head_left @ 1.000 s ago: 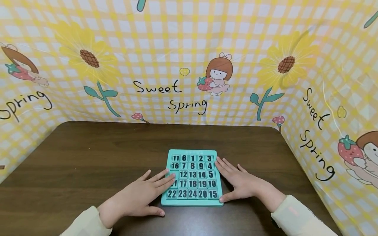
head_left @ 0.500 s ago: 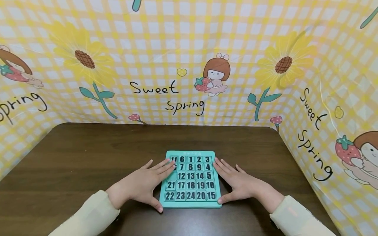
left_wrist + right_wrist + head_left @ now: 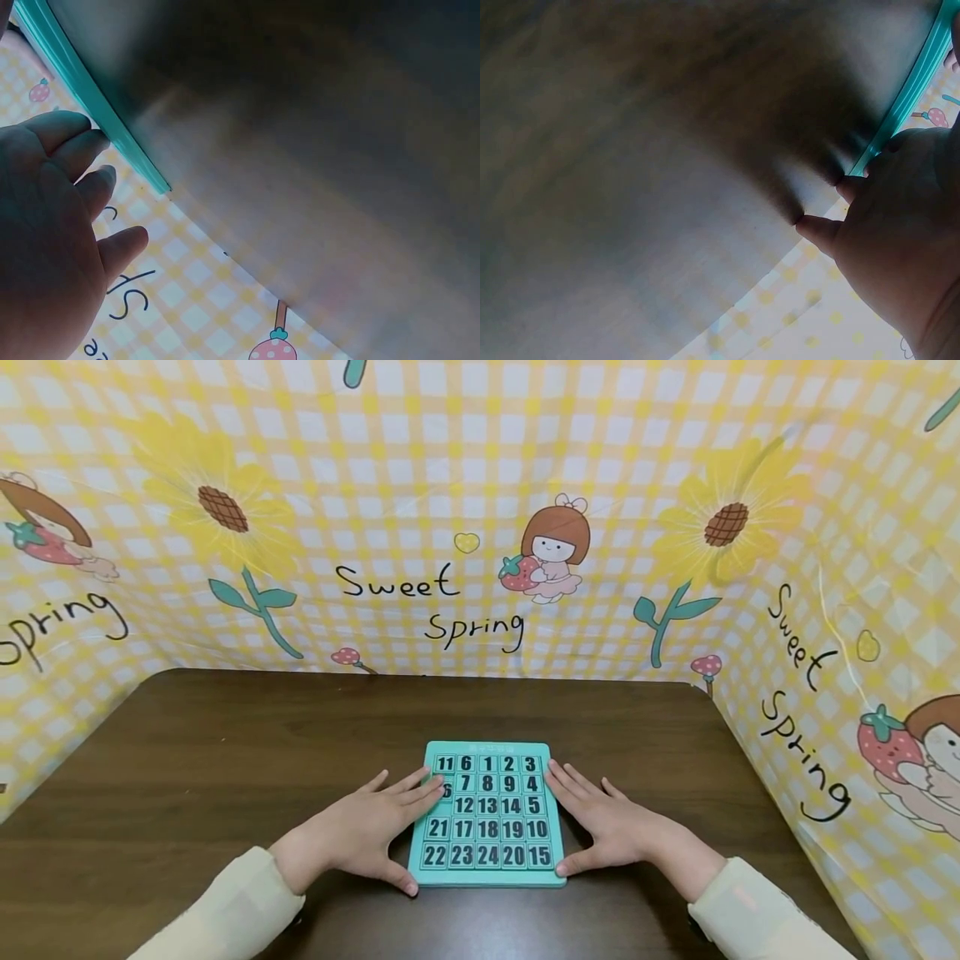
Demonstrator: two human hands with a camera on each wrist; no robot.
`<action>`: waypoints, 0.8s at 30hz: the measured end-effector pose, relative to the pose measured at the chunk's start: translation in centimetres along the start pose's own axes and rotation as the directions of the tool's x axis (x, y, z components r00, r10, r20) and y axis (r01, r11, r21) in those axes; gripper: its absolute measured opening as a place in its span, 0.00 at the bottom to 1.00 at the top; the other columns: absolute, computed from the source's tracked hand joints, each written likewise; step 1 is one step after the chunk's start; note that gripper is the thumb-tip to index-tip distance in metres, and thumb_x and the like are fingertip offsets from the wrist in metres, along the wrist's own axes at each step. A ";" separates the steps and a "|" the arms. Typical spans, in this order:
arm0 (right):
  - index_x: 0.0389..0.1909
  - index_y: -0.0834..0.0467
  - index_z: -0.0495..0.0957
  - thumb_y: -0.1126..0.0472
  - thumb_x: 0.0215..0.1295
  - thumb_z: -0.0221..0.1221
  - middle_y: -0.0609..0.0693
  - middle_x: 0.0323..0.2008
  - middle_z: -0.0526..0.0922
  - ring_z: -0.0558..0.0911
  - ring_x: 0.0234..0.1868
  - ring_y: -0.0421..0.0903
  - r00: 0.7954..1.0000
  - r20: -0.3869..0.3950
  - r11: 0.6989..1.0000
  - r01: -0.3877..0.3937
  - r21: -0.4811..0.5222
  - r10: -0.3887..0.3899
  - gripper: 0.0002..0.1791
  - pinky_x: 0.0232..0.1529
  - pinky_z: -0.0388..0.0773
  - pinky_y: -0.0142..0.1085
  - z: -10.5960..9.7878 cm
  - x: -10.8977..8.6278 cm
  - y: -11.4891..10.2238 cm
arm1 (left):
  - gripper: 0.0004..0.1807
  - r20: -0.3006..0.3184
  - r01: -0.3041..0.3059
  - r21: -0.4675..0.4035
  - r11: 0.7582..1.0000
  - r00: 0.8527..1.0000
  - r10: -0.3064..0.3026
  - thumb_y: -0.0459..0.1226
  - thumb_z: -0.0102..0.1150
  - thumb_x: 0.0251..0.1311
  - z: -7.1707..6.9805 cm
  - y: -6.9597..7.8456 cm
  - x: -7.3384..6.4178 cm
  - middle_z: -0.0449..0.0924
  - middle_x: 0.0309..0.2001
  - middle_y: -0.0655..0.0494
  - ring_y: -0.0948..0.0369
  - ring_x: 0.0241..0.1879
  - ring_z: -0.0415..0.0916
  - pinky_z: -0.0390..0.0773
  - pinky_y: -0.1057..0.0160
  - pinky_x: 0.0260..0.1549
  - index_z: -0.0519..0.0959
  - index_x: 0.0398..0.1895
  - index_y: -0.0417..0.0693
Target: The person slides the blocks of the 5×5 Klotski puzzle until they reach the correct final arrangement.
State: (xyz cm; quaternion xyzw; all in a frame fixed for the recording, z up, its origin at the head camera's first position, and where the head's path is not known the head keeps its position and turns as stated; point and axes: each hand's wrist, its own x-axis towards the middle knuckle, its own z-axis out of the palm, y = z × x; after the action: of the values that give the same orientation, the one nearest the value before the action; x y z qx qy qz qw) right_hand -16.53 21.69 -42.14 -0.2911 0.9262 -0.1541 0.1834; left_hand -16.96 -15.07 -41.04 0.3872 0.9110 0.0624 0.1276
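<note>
A turquoise number slide puzzle (image 3: pixel 488 878) lies flat on the table in the head view, its numbered tiles in rows inside a frame. My left hand (image 3: pixel 360 835) reaches over its left edge with fingers extended, and the fingertips touch the 16 tile (image 3: pixel 447 791), partly covering it. That tile sits a little lower than the 7 beside it, with a gap in the row below. The left thumb is at the lower left corner. My right hand (image 3: pixel 611 822) rests along the right edge, fingers straight, thumb at the lower right corner. In both wrist views only the puzzle's side (image 3: pixel 97 105) shows.
The dark wooden table (image 3: pixel 262 735) extends around the puzzle on all sides. A yellow checked cloth (image 3: pixel 405 485) with printed flowers and lettering stands along the back and both sides of the table.
My left hand has moved from the 21 tile up to the 16 tile, which has slid slightly down. The thumb has come to the puzzle's corner. The right hand has stayed in place.
</note>
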 end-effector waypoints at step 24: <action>0.81 0.54 0.38 0.25 0.52 0.61 0.50 0.81 0.34 0.38 0.81 0.55 1.000 -0.003 1.000 0.005 0.017 -0.005 0.67 0.70 0.42 0.71 -0.1 -0.1 -0.1 | 0.58 -0.071 0.002 0.006 1.000 0.997 -0.002 0.73 0.49 0.56 -0.3 -1.4 1.0 0.46 0.81 0.52 0.53 0.80 0.41 0.49 0.31 0.71 0.50 0.80 0.47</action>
State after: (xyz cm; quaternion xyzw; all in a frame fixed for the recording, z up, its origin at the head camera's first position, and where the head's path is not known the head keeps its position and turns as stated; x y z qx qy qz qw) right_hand -16.47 21.68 -42.03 -0.2915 0.9244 -0.1631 0.1842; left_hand -18.70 -15.29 -41.22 0.3842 0.9155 0.0732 0.0938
